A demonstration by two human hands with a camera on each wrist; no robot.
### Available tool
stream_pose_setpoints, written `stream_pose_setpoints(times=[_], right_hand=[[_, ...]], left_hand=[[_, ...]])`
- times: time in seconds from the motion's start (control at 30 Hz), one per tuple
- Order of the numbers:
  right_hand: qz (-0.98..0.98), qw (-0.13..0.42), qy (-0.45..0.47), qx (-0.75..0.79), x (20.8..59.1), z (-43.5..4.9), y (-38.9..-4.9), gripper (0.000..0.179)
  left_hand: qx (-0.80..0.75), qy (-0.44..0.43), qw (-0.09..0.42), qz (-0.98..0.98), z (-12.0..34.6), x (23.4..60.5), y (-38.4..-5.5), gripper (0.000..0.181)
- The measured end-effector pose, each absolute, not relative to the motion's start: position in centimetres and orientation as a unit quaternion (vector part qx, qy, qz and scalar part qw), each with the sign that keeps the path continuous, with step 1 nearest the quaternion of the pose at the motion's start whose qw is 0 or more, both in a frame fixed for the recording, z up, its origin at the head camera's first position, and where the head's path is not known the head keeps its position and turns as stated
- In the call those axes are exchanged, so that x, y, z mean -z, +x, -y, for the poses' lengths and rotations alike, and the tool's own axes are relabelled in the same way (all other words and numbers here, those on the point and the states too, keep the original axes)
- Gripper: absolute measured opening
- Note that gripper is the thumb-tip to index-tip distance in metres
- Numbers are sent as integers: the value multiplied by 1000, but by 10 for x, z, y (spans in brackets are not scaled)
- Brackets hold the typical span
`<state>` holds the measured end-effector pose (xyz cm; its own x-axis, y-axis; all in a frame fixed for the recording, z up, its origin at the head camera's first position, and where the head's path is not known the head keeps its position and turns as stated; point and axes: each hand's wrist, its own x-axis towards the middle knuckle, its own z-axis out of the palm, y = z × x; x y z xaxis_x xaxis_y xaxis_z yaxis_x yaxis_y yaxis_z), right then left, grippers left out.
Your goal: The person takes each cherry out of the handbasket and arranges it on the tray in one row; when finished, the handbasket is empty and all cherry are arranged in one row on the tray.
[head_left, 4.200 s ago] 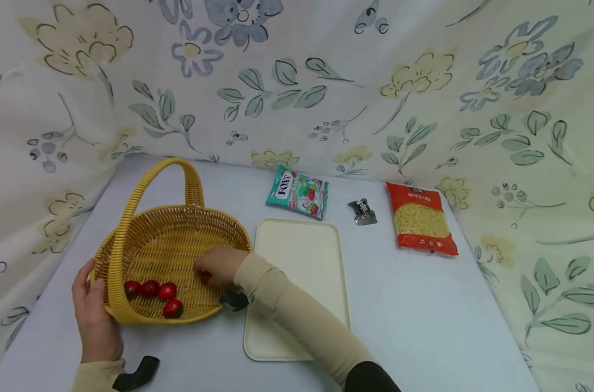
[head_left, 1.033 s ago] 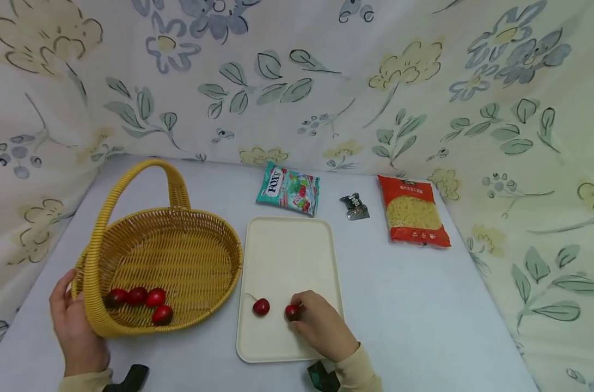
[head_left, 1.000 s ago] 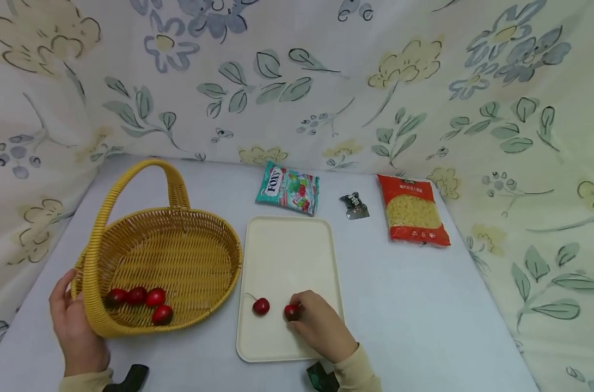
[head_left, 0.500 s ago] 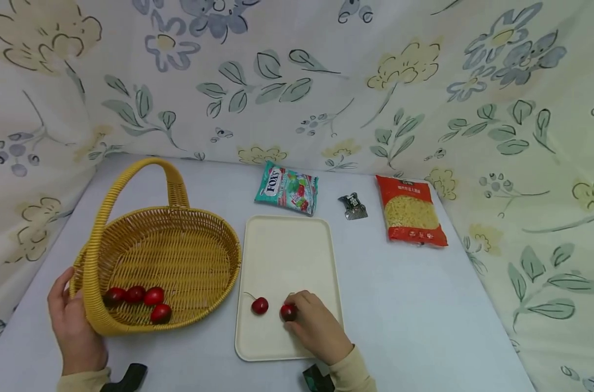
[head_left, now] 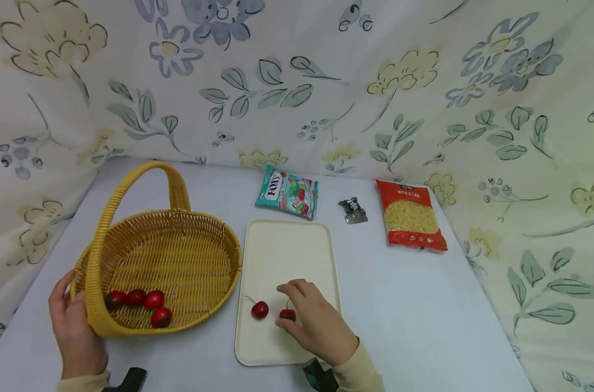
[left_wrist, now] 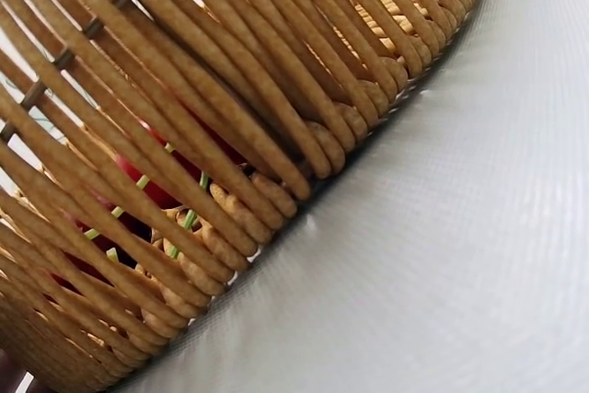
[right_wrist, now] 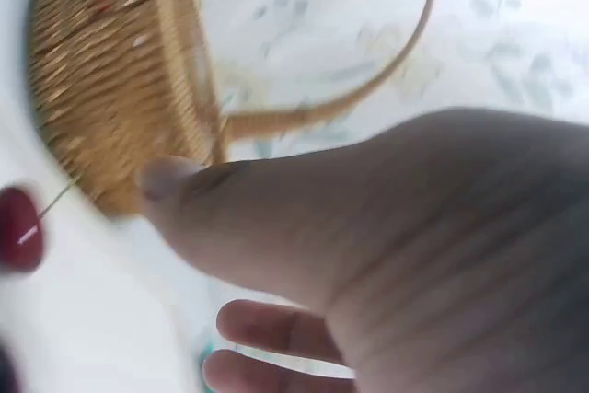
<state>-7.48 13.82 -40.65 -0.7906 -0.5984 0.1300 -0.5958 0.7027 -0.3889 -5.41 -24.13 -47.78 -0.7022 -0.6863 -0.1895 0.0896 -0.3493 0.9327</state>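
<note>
My left hand [head_left: 78, 332] grips the left side of a yellow wicker basket [head_left: 189, 272], which has a tall handle. Several red cherries [head_left: 154, 299] lie at the front left of its floor. In the left wrist view, the woven wall [left_wrist: 230, 71] fills much of the frame, with red fruit showing through the gaps. Over the cream tray [head_left: 287, 250] my right hand [head_left: 321, 326] has thumb and fingers spread apart around a cherry [head_left: 287, 314] on its surface. Left of that one lies another stemmed cherry [head_left: 259, 310]. The right wrist view is blurred.
Behind the tray lies a teal candy bag [head_left: 288, 192]. A small dark hair comb [head_left: 353, 210] sits to its right, then a red bag of pasta [head_left: 411, 216]. A floral cloth [head_left: 326, 87] hangs behind the white table [head_left: 399, 316].
My right hand was reaching into the basket, then held a cherry on the tray. Now its fingers have spread and let go of that cherry. The left hand keeps its hold on the basket.
</note>
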Motion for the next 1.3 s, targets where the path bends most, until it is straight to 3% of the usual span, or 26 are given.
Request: stream_pose_setpoints(times=[0.2, 0.37, 0.5, 0.63, 0.9, 1.3], right_hand=[[-878, -14, -457, 140, 361, -70, -100, 41], [-849, 79, -522, 18, 347, -2, -119, 41], [-836, 159, -523, -42, 358, 49, -129, 33], [-821, 219, -520, -81, 372, 85, -134, 37], [-806, 261, -519, -113, 385, 115, -135, 20], [-801, 288, -520, -77, 392, 118, -144, 19]], left_hand=[[750, 320, 237, 528, 245, 479, -47, 42], [749, 303, 232, 541, 243, 482, -51, 42], [747, 293, 222, 555, 240, 485, -53, 42], [747, 285, 217, 560, 238, 485, -54, 42], [743, 274, 223, 569, 239, 484, -52, 43], [734, 273, 239, 575, 242, 480, -49, 42]])
